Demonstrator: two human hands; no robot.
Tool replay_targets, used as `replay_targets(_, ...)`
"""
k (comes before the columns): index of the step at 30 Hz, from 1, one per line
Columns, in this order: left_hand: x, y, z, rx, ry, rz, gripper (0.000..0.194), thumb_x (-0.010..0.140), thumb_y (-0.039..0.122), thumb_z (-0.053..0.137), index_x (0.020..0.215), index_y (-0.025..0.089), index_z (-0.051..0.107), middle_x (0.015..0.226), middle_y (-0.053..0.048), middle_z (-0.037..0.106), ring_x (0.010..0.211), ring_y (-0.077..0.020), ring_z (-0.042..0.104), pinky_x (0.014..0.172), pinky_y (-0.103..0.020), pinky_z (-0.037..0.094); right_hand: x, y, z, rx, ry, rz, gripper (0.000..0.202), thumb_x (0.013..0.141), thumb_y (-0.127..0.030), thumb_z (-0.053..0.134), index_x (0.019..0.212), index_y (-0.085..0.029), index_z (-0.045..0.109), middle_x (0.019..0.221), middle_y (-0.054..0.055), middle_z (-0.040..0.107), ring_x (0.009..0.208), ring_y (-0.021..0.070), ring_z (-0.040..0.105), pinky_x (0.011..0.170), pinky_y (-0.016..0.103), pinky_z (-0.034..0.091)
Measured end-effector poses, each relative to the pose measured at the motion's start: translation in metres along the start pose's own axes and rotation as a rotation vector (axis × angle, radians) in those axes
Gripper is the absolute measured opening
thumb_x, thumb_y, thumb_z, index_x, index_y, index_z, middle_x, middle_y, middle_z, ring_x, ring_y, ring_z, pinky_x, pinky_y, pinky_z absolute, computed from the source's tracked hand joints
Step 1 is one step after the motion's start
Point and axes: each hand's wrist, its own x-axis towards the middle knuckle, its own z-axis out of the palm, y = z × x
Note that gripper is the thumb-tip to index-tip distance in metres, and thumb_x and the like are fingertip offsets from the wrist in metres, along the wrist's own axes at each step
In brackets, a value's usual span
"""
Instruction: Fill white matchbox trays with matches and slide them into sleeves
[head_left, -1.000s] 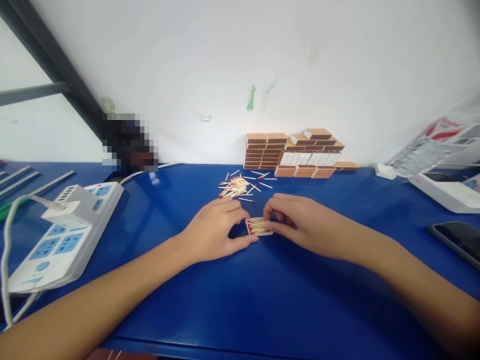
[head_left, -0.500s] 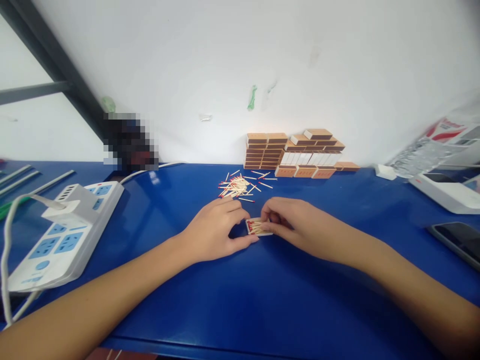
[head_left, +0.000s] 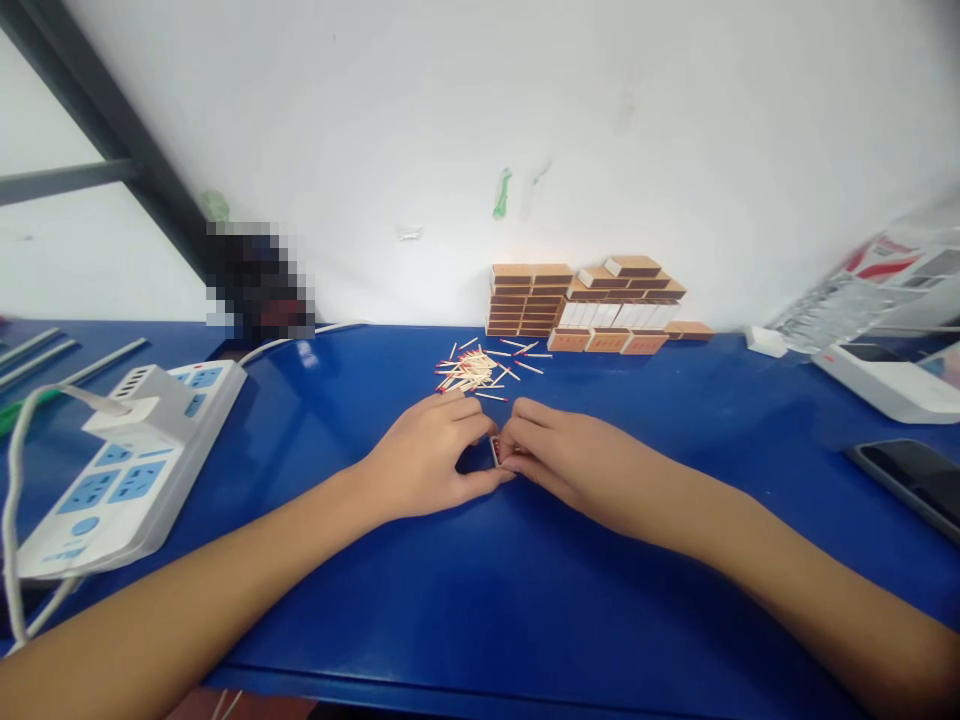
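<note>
A small matchbox tray (head_left: 494, 452) with red-tipped matches in it sits on the blue table between my two hands. My left hand (head_left: 431, 455) grips the tray's left end, thumb at the near side and forefinger at the far side. Over the tray reaches my right hand (head_left: 559, 452), its fingers pinched together at the matches. It covers most of the tray, so what lies between its fingertips is hidden. Just beyond the hands spreads a loose pile of matches (head_left: 474, 371), with several single ones scattered on its right.
Stacked matchboxes (head_left: 529, 300) stand against the white wall, with more matchboxes (head_left: 626, 310) beside them. To the left lies a white power strip (head_left: 161, 500) with a cable. On the right are a phone (head_left: 911, 480), a white box (head_left: 892, 385) and a plastic-wrapped pack (head_left: 862, 290).
My right hand has slid left along the tray, and its fingers now hide most of the matches that showed before. My left hand stays on the tray.
</note>
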Motion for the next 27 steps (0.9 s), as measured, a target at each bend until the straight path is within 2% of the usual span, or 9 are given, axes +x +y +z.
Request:
replay_targets(5,0.000,-0.002,0.001,0.017,-0.013,-0.007,0.030,0.090,0.044,0.071,0.080,0.019,0.058,0.079,-0.001,0.059,0.079,-0.0192,0.056,0.075,-0.035,0.046,0.001,-0.004,-0.001,-0.108,-0.010,-0.117,0.014,0.102,-0.014,0.050,0.103,-0.015,0.064,0.098,0.010,0.062,0.082,0.0210,0.060,0.071,0.033,0.046)
replay_targets(12,0.000,-0.002,0.000,-0.006,-0.024,0.007,0.033,0.091,0.048,0.070,0.080,0.019,0.058,0.078,-0.001,0.058,0.079,-0.0185,0.055,0.077,-0.035,0.046,-0.001,-0.007,-0.011,-0.006,-0.054,-0.078,0.016,0.104,-0.017,0.049,0.100,-0.017,0.065,0.098,0.008,0.062,0.081,0.0192,0.060,0.072,0.032,0.047)
replay_targets(18,0.002,0.000,-0.004,-0.051,-0.053,0.009,0.029,0.088,0.044,0.071,0.080,0.019,0.059,0.079,-0.001,0.059,0.079,-0.0178,0.056,0.077,-0.034,0.047,-0.002,-0.005,-0.005,-0.026,-0.048,-0.085,0.016,0.104,-0.014,0.048,0.099,-0.017,0.063,0.098,0.008,0.063,0.080,0.0195,0.059,0.071,0.032,0.044)
replay_targets(20,0.002,-0.001,-0.004,-0.048,-0.053,0.014,0.026,0.088,0.041,0.071,0.080,0.019,0.060,0.080,-0.001,0.060,0.079,-0.0182,0.057,0.077,-0.034,0.047,-0.001,-0.005,-0.005,0.026,0.001,-0.053,0.017,0.106,-0.018,0.046,0.098,-0.018,0.061,0.099,0.008,0.063,0.077,0.0182,0.058,0.068,0.031,0.043)
replay_targets(24,0.001,-0.003,-0.004,-0.035,-0.045,0.018,0.024,0.089,0.042,0.070,0.087,0.018,0.066,0.083,-0.002,0.063,0.081,-0.0190,0.059,0.081,-0.036,0.049,0.001,0.000,-0.011,0.289,0.184,0.078,0.016,0.106,-0.031,0.051,0.098,-0.021,0.060,0.089,0.002,0.065,0.070,0.0147,0.056,0.065,0.028,0.044)
replay_targets(27,0.000,-0.002,-0.004,-0.046,-0.030,0.011,0.025,0.091,0.042,0.071,0.099,0.018,0.070,0.089,-0.003,0.067,0.084,-0.0196,0.062,0.082,-0.036,0.050,0.001,0.007,-0.017,0.396,0.328,0.124,0.019,0.104,-0.036,0.055,0.109,-0.022,0.066,0.089,0.003,0.067,0.072,0.0156,0.057,0.066,0.028,0.047)
